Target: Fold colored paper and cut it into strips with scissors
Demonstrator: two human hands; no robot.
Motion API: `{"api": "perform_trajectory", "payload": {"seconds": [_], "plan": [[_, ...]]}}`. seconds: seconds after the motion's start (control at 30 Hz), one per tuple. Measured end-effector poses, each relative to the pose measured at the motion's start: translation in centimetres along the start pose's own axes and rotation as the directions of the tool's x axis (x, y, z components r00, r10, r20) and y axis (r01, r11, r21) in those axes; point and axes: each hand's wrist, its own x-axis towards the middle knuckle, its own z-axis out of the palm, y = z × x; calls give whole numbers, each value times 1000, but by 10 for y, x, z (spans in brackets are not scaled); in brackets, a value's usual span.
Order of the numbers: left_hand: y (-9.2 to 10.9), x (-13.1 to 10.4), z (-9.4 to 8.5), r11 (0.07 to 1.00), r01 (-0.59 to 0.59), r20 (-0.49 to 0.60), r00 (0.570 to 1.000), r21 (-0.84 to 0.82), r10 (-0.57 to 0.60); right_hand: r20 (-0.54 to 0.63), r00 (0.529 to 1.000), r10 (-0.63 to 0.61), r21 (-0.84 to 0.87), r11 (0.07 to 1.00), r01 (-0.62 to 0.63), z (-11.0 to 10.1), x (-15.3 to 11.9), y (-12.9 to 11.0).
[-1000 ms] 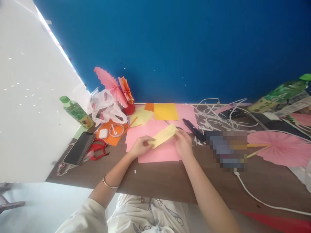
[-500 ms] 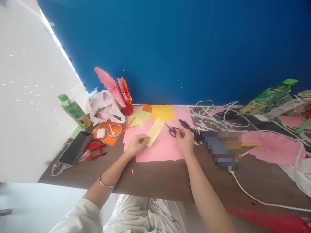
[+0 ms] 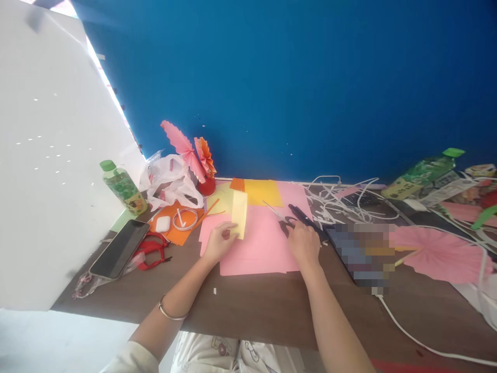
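My left hand [image 3: 220, 241] pinches the lower end of a folded pale yellow paper strip [image 3: 239, 213], which stands roughly upright over a pink sheet [image 3: 248, 254]. Across that sheet, my right hand [image 3: 305, 243] is at the dark handles of a pair of scissors [image 3: 276, 211], fingers curled over them. The blades point away to the upper left, toward the yellow strip but apart from it. Part of the handles is hidden under my fingers. Behind the strip lie a yellow sheet [image 3: 264, 192] and a pale green-yellow sheet [image 3: 220, 199]. A black pen-like object [image 3: 301, 213] lies just beyond my right hand.
At left are a phone [image 3: 120, 249], red straps [image 3: 153, 251], a white earbud case [image 3: 162, 224], a green-capped bottle [image 3: 123, 187] and a plastic bag [image 3: 171, 181]. Pleated paper shapes [image 3: 186, 153] stand behind. Tangled white cables [image 3: 330, 197], a blurred-out tablet [image 3: 359, 259] and a pink paper fan [image 3: 446, 254] fill the right.
The yellow strip has turned from a rightward slant to nearly upright in my left hand. My right hand and the scissors handles have shifted slightly right. The whole view has tipped upward.
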Motion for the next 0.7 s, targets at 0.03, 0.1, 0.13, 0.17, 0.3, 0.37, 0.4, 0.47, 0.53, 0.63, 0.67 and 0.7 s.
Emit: {"api": "perform_trajectory", "payload": {"seconds": [0.03,0.1,0.13,0.17,0.3,0.37,0.4,0.47,0.53,0.63,0.67,0.7], "plan": [[-1,0,0,1000,-2,-14,1000,4,2,-22,999,44,65,997,-43,-2,-2,-2],[-1,1,-1,1000,-5,-46,999,14,6,-28,989,143,279,952,-129,-3,-5,-7],[0,1,0,1000,-4,-58,998,14,5,-4,983,182,406,899,-165,-2,-7,-11],[2,2,0,1000,-1,-66,998,11,2,38,978,203,523,830,-193,0,-9,-16],[15,9,5,1000,-23,-78,997,-7,23,210,975,74,722,661,-206,3,-20,-39],[20,15,8,998,-67,-119,991,7,68,220,975,-17,666,733,-137,0,-25,-48],[21,18,10,996,-90,-151,984,20,92,209,977,-49,586,806,-85,-3,-27,-51],[20,25,14,991,-129,-210,968,42,135,183,978,-102,347,937,33,-9,-29,-55],[16,31,19,986,-157,-252,953,56,166,180,972,-152,129,983,130,-14,-30,-56],[10,34,25,982,-182,-277,942,55,190,197,961,-194,-17,979,201,-17,-30,-57],[9,34,26,982,-181,-277,942,50,188,204,959,-197,-41,977,209,-17,-30,-57],[9,33,27,983,-177,-274,944,44,182,212,958,-195,-58,976,212,-17,-30,-58]]}}
